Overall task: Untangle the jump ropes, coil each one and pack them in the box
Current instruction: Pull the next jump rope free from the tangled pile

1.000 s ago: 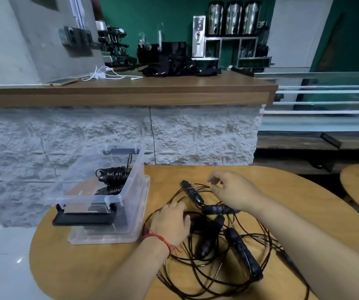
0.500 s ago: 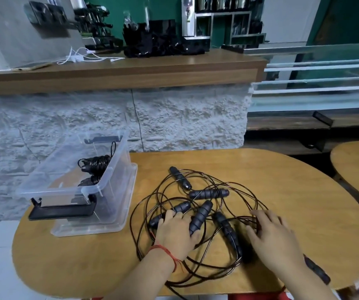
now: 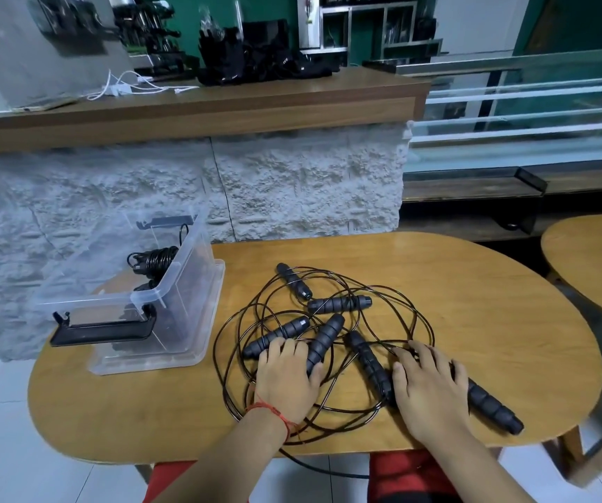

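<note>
A rounded wooden table [image 3: 473, 303] stands against a rough white stone wall, under a long wooden counter. On it, the left grip [image 3: 288, 379], a bare hand with a red thread [image 3: 274, 412] at the wrist, lies open and flat. Its fingers rest across 2 ribbed black handles [image 3: 339, 304] and curl round nothing. The right grip [image 3: 430, 390] is likewise spread flat, palm down on the cords between 2 more handles, holding nothing. Beneath both lies the tangle of jump ropes [image 3: 324, 339] in the middle of the table: 6 handles show, joined by thin glossy black cord looping over itself. The cord looks light, springy and slick, likely to snag. The thick, foam-like handles seem the firm place to take hold. To the left, a clear plastic box [image 3: 197, 248] holds at least 1 coiled rope [image 3: 154, 261].
</note>
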